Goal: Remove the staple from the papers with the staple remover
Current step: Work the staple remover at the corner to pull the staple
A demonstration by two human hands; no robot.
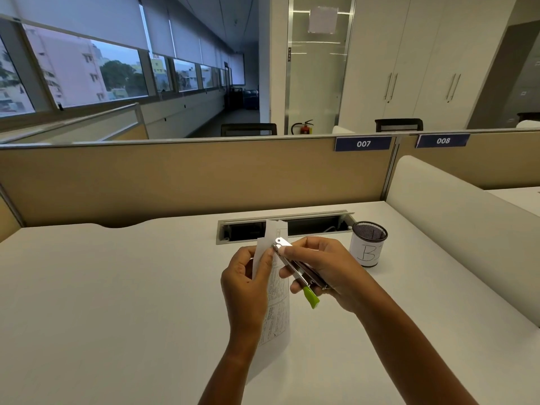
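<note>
Over the white desk [117, 287], with its tan partition behind and an open cable tray [280, 226] set into the top, a person holds the work up in both hands, clear of the surface. Off to the right stands a mesh pen cup [368, 244] wrapped in a label marked with a B, near the right hand but not touching it. The papers [276, 305] are the biggest thing in play: a narrow printed bundle hanging almost upright, its lower end trailing down toward the desk between the forearms. They look light and limp, the sort of sheets that buckle or tear if pulled away from the staple, so the sensible hold is close to the fastened spot. That is where the left hand [248, 285] has them, thumb and fingers pinched shut on the upper part of the bundle. The right hand [327, 270] is closed around the staple remover [295, 270], a slim, stiff metal tool with a green end [311, 297] poking out below the fingers. It is held pen-fashion, forefinger pressing near the head — a good place for control. Its bright metal tip [281, 243] lies against the top of the papers beside the left thumb. The staple itself is too small to make out, presumably under that tip.
</note>
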